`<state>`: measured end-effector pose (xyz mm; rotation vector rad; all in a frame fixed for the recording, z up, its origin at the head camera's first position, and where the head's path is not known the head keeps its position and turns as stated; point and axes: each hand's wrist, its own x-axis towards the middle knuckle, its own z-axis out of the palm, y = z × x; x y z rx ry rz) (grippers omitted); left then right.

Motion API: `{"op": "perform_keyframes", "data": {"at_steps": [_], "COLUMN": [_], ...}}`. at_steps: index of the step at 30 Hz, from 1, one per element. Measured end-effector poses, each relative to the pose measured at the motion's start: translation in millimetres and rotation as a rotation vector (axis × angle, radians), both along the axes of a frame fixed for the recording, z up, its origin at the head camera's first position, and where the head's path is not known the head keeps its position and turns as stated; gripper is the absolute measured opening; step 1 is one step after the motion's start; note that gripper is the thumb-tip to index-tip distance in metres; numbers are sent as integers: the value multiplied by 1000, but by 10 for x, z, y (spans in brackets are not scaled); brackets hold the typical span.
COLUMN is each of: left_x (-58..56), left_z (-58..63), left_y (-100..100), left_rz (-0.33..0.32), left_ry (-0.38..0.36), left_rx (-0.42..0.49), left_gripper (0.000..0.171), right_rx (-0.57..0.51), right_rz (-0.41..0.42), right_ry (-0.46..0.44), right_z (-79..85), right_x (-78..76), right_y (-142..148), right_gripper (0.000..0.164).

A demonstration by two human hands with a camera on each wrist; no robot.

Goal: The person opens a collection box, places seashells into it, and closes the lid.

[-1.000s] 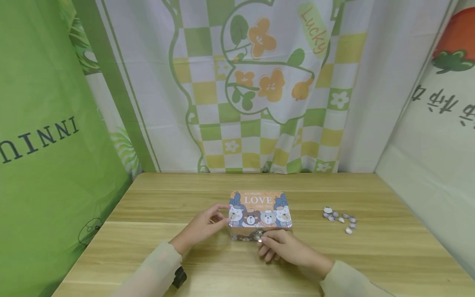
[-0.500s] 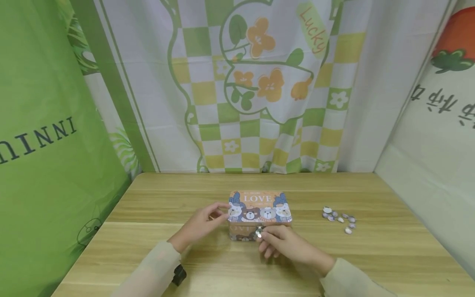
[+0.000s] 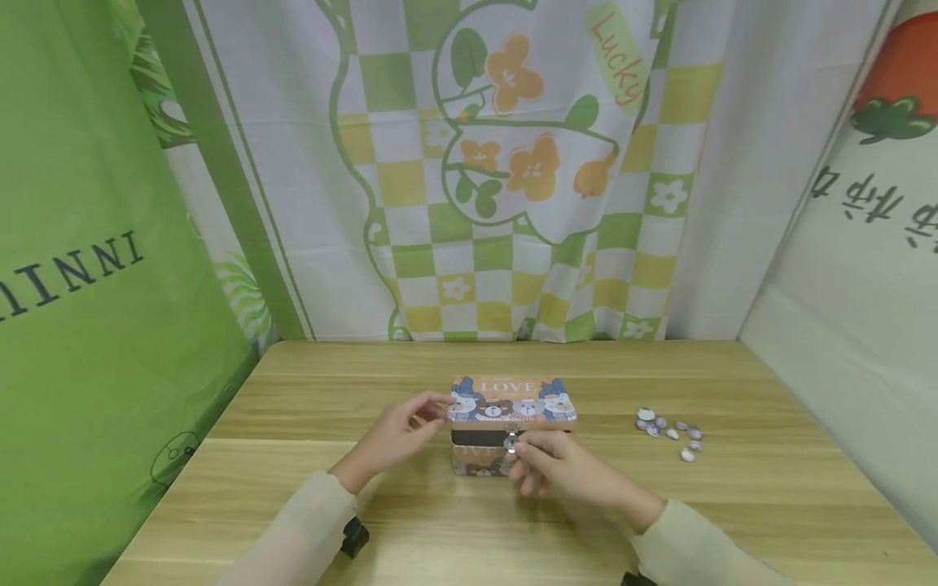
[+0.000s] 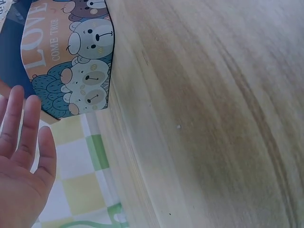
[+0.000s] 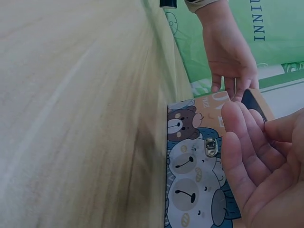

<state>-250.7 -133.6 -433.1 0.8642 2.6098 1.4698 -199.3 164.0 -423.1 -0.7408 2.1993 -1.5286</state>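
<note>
A tin box (image 3: pixel 476 461) printed with bears stands on the wooden table, its lid (image 3: pixel 506 401) marked LOVE. The lid's front edge is raised, and a dark gap shows beneath it. My right hand (image 3: pixel 564 464) pinches the silver latch (image 3: pixel 510 442) at the front of the lid between thumb and forefinger. A small metal catch (image 5: pixel 211 147) sits on the box front in the right wrist view. Fingers of my left hand (image 3: pixel 399 430) lie fairly straight at the box's left side by the lid; in the left wrist view this hand (image 4: pixel 21 164) looks relaxed. The inside of the box is hidden.
Several small shells (image 3: pixel 659 426) lie on the table (image 3: pixel 733 496) to the right of the box. A patterned curtain (image 3: pixel 528 268) hangs behind the table, a green cloth (image 3: pixel 110 391) to the left and a white one (image 3: pixel 843 366) to the right.
The lid's front edge has risen from the box as my right hand moved slightly up with the latch. My left hand stays beside the box, its fingertips a little higher.
</note>
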Motion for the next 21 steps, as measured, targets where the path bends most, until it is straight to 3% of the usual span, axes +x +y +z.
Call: {"op": "perform_keyframes", "data": {"at_steps": [13, 21], "left_x": [1, -7], "left_z": [-3, -5], "left_y": [9, 13], "left_rz": [0, 5], "left_ry": [153, 167], "left_rx": [-8, -4], "left_gripper": [40, 39], "right_rx": [-5, -24], "right_rz": [35, 38], "right_ry": [22, 38], "right_z": [36, 19], "right_x": [-4, -28], "right_y": [14, 72], "right_gripper": [33, 32]}}
